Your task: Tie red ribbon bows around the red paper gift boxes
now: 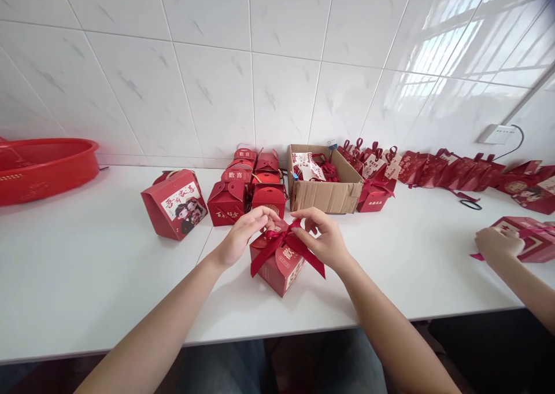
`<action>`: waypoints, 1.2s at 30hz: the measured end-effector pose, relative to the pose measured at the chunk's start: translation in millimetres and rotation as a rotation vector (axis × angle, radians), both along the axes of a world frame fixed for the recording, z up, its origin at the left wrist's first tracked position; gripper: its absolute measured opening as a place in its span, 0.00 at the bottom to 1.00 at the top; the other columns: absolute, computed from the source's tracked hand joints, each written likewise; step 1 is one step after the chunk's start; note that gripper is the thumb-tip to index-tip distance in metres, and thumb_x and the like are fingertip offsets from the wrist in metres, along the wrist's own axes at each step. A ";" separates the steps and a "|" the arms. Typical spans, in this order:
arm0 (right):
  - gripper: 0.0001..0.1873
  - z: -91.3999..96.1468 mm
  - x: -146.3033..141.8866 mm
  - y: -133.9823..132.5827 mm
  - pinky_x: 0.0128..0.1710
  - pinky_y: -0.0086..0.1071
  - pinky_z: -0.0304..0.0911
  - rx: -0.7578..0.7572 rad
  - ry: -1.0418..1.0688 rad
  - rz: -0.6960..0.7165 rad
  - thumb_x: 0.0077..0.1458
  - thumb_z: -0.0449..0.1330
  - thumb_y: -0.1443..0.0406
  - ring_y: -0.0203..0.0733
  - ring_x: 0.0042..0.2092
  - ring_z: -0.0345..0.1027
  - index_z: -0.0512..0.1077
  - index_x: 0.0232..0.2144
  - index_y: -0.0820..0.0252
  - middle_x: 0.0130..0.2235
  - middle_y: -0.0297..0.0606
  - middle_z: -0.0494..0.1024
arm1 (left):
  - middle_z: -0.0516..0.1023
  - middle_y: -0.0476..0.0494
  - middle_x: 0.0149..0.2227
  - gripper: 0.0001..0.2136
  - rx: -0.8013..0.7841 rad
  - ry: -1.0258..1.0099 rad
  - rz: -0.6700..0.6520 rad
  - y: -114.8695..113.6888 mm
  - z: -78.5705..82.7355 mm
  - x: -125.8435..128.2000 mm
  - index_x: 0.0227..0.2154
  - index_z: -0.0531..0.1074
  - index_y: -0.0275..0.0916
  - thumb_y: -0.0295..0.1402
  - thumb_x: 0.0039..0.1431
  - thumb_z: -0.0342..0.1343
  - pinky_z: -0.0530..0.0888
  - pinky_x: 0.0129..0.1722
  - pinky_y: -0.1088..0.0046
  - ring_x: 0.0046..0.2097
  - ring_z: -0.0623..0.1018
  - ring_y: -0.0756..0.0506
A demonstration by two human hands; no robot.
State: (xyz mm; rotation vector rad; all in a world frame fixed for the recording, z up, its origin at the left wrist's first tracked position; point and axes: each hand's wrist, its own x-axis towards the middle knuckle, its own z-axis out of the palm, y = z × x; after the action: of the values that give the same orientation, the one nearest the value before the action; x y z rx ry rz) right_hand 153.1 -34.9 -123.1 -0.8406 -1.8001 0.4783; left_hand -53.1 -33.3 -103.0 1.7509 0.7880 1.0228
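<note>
A small red gift box (277,269) stands on the white table (87,278) in front of me, with a dark red ribbon (284,246) tied over its top and its ends hanging down both sides. My left hand (240,235) pinches the ribbon at the box's upper left. My right hand (323,238) pinches the ribbon at the upper right, fingers curled around a loop. Both hands rest against the box's top.
Behind stand several closed red boxes (247,188), a larger red box (176,203) to their left, and a cardboard carton (325,186) holding ribbons and tags. More red boxes (451,171) line the back right. A red basket (43,168) sits far left. Another person's hand (496,246) holds a red box (531,238) at right.
</note>
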 end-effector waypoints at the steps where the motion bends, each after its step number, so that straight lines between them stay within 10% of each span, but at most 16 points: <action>1: 0.11 -0.2 0.2 0.1 0.28 0.29 0.60 -0.043 0.019 0.021 0.52 0.59 0.67 0.32 0.26 0.59 0.72 0.39 0.56 0.31 0.33 0.74 | 0.67 0.45 0.31 0.15 -0.004 -0.002 -0.003 -0.3 -0.1 0.0 0.38 0.68 0.38 0.45 0.62 0.44 0.66 0.36 0.71 0.37 0.68 0.45; 6: 0.13 0.6 2.2 -0.8 0.26 0.29 0.61 -0.242 0.101 0.188 0.55 0.56 0.66 0.32 0.26 0.61 0.69 0.44 0.59 0.35 0.37 0.75 | 0.67 0.45 0.31 0.15 -0.036 -0.028 -0.024 -0.6 -0.9 -0.1 0.38 0.68 0.39 0.45 0.61 0.45 0.67 0.33 0.72 0.35 0.68 0.47; 16: 0.11 -4.2 -6.3 -1.1 0.28 0.29 0.60 0.078 0.051 -0.046 0.48 0.56 0.73 0.33 0.27 0.59 0.72 0.35 0.57 0.33 0.34 0.75 | 0.72 0.43 0.39 0.14 -0.052 -0.075 -0.077 -2.5 -5.5 1.6 0.41 0.66 0.41 0.45 0.62 0.46 0.68 0.41 0.70 0.42 0.72 0.45; 36: 0.14 -3.5 -4.2 -2.7 0.25 0.27 0.57 -0.173 -0.004 0.065 0.52 0.58 0.66 0.30 0.24 0.54 0.72 0.43 0.58 0.27 0.31 0.68 | 0.70 0.46 0.36 0.16 -0.071 -0.111 -0.125 -3.2 -6.8 1.2 0.41 0.66 0.39 0.47 0.62 0.47 0.65 0.39 0.72 0.37 0.69 0.47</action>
State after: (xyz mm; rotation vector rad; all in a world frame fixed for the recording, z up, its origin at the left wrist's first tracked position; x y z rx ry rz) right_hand 148.8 -37.6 -126.6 -0.9032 -1.8127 0.6832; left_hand -51.8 -36.5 -109.9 1.6461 0.6294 0.9870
